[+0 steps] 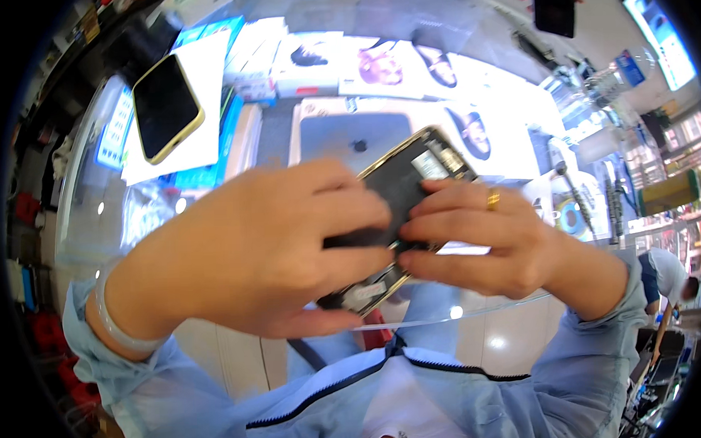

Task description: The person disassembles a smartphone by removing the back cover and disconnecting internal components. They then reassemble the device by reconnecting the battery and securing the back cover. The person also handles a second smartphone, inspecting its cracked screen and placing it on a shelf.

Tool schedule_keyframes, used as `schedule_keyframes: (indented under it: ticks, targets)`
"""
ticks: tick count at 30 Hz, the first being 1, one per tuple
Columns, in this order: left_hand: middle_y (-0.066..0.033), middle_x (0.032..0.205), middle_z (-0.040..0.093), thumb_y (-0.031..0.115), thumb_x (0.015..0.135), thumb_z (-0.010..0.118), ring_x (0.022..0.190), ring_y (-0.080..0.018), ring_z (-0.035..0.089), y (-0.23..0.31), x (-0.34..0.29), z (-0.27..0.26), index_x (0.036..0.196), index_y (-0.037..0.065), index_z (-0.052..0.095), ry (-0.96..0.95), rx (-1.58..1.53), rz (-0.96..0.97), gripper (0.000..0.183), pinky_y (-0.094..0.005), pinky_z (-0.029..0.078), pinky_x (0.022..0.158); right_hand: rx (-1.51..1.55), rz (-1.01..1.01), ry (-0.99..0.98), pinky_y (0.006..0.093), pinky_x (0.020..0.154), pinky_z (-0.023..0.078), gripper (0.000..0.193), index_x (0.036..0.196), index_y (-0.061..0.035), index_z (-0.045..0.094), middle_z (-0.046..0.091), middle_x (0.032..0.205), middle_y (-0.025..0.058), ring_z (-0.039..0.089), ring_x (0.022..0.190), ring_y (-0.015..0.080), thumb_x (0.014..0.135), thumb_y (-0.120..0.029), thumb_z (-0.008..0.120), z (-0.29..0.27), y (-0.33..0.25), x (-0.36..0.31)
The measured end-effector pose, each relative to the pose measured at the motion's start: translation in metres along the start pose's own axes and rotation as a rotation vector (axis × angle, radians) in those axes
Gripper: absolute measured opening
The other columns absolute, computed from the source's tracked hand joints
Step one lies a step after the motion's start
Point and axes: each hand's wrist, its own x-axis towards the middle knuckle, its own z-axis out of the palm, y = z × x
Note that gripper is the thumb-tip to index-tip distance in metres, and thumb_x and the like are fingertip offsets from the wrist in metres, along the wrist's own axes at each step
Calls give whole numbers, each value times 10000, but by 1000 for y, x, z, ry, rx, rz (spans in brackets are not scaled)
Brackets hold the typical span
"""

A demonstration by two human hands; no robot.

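Curling over an opened, oblong, seemingly metal-rimmed phone: bare fingers.

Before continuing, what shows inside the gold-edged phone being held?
Inside the phone: dark panel, whitish label near the upper end. The left hand and right hand cover its middle; parts beneath cannot be seen.

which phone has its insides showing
The opened phone between the left hand and right hand; the yellow-cased phone and the dark phone at upper right look closed.

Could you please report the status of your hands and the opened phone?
Left hand, right hand: both on opened phone. Innards exposed, partly hidden. Yellow-edged phone apart, upper left.
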Motion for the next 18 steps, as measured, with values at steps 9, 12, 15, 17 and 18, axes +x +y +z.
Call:
schedule_keyframes:
  ticks: [9, 12, 15, 17, 18]
  targets:
    - [-70, 978, 594, 317, 566, 795, 866, -273, 590, 4, 2, 0, 890, 114, 683, 9, 72, 6, 398, -325, 519, 640, 50, 34, -23, 400, 805, 524, 191, 869, -15, 680, 612, 924, 145, 616, 846, 273, 688, -57, 636, -1, -1, 0]
    - [-73, 979, 592, 316, 566, 794, 866, -277, 589, 4, 1, 0, 885, 110, 683, -6, 69, 3, 396, -324, 519, 639, 55, 29, -24, 401, 804, 524, 192, 872, -16, 678, 612, 924, 144, 617, 846, 274, 692, -62, 629, 0, -1, 0]
    - [-75, 981, 590, 306, 560, 797, 861, -281, 587, 4, 0, 0, 883, 107, 682, -2, 57, 3, 397, -326, 518, 638, 41, 25, -26, 404, 808, 522, 194, 875, -18, 679, 612, 930, 145, 617, 844, 273, 695, -69, 626, 0, -1, 0]
    - [-76, 981, 588, 296, 558, 797, 857, -281, 586, 4, -1, 0, 885, 104, 681, 8, 52, 5, 397, -327, 518, 638, 42, 27, -30, 406, 814, 519, 194, 874, -21, 680, 615, 931, 146, 619, 842, 271, 695, -73, 626, 0, 0, 0]
    - [-76, 981, 588, 291, 557, 797, 855, -281, 585, 4, -1, 0, 886, 102, 680, 14, 51, 4, 398, -328, 518, 638, 46, 31, -34, 407, 817, 518, 192, 872, -23, 682, 618, 929, 146, 619, 841, 270, 695, -74, 627, 0, -1, 1]
